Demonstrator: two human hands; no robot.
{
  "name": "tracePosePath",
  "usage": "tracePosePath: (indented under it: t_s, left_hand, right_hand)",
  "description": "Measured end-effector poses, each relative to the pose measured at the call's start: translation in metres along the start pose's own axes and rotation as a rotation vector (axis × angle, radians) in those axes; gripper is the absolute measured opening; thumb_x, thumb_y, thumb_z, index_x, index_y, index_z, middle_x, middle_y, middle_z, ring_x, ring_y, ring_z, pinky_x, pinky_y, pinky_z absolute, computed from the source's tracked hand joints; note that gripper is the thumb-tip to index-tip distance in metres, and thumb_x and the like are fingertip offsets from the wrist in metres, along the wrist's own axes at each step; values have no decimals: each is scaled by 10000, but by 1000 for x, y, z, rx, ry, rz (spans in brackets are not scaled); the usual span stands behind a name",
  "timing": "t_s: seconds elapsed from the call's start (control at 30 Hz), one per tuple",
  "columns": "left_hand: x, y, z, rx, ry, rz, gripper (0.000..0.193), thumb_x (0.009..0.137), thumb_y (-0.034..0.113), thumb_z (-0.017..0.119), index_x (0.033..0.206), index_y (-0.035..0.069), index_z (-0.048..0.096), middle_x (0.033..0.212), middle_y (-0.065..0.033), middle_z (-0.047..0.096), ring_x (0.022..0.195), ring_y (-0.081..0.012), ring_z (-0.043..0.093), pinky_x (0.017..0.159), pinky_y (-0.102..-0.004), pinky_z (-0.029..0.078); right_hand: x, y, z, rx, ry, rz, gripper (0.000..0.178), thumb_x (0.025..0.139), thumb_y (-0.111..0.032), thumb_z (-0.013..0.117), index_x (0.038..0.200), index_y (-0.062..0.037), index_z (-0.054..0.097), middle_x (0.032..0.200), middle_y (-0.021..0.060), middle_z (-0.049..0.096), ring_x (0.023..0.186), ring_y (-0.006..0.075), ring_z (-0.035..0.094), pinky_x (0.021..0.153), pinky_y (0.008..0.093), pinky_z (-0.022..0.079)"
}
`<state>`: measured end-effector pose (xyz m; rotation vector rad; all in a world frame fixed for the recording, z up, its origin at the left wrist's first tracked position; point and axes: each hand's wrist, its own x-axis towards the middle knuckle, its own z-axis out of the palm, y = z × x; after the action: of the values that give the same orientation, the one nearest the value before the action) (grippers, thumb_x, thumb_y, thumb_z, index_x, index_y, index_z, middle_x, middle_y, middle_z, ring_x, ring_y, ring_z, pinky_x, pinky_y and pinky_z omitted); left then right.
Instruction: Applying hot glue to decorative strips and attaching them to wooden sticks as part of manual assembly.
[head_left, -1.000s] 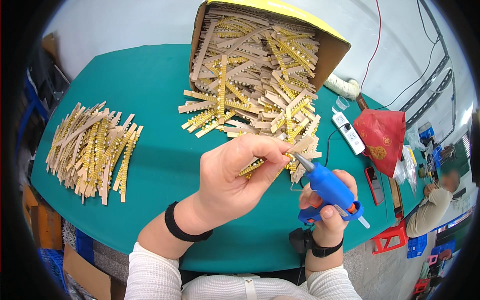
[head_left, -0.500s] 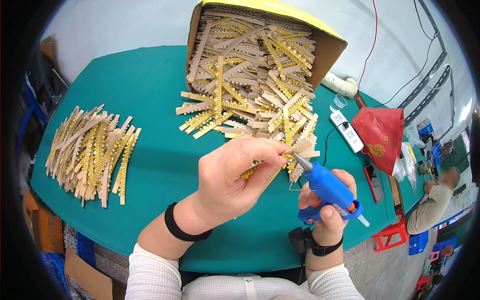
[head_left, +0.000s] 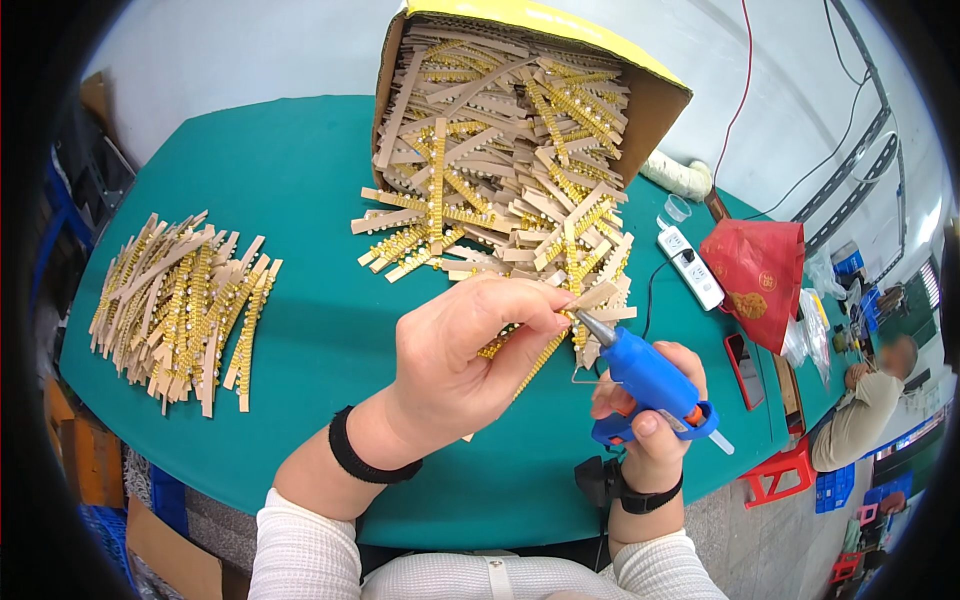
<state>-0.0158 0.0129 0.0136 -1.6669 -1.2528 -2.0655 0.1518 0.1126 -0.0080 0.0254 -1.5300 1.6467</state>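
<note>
My left hand (head_left: 480, 345) pinches a beaded strip (head_left: 540, 367), tan-backed with gold trim, between thumb and fingertips. In my right hand (head_left: 655, 405) is a blue hot glue gun (head_left: 650, 370), its grey nozzle reaching the strip near my left fingertips. A clear glue stick (head_left: 722, 442) pokes out of the gun's back end. Just beyond my hands, many similar strips (head_left: 520, 150) spill from a cardboard box (head_left: 655, 115) lying on its side. Whether glue is on the strip is too small to tell.
A pile of strips (head_left: 180, 310) lies at the left of the green table (head_left: 320, 350). On the right are a white power strip (head_left: 690, 265), a red bag (head_left: 755, 275), a phone (head_left: 744, 370) and a small clear cup (head_left: 677, 208). A person (head_left: 865, 415) sits at far right.
The glue gun has shifted slightly left, its nozzle now closer to my left fingertips. My left hand keeps its pinch on the strip almost in place.
</note>
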Motion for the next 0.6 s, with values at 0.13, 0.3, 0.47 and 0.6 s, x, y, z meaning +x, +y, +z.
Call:
tracePosePath:
  t_s: [0.13, 0.3, 0.47, 0.6]
  left_hand:
    - [-1, 0, 0, -21, 16, -21, 197, 685, -89, 643, 827, 20, 562, 821, -104, 642, 690, -195, 626, 595, -252, 487]
    - [-2, 1, 1, -44, 42, -43, 182, 697, -94, 636, 823, 13, 560, 813, -105, 639, 685, -174, 621, 607, -245, 491]
    - [-3, 5, 1, -137, 68, -98, 160, 723, -94, 623, 829, -5, 542, 821, -102, 619, 723, -144, 613, 649, -234, 504]
    - [-5, 14, 7, -328, 47, -264, 152, 748, -87, 602, 849, -22, 509, 842, -94, 575, 773, -135, 598, 681, -234, 506]
  right_hand:
    - [0, -4, 2, -125, -27, -71, 547, 696, -173, 729, 1123, 20, 445, 836, 173, 604, 681, 232, 636, 595, 302, 521]
    - [-1, -4, -2, -258, -45, -138, 533, 697, -145, 728, 1120, 23, 451, 886, 167, 603, 698, 217, 637, 606, 281, 519]
    - [2, -6, -4, -351, 9, -112, 565, 700, -175, 731, 1148, 18, 444, 959, 157, 581, 699, 197, 623, 600, 275, 506]
    - [5, -2, 8, -214, 129, -79, 666, 697, -210, 736, 1217, 0, 376, 911, 132, 575, 703, 169, 594, 647, 287, 497]
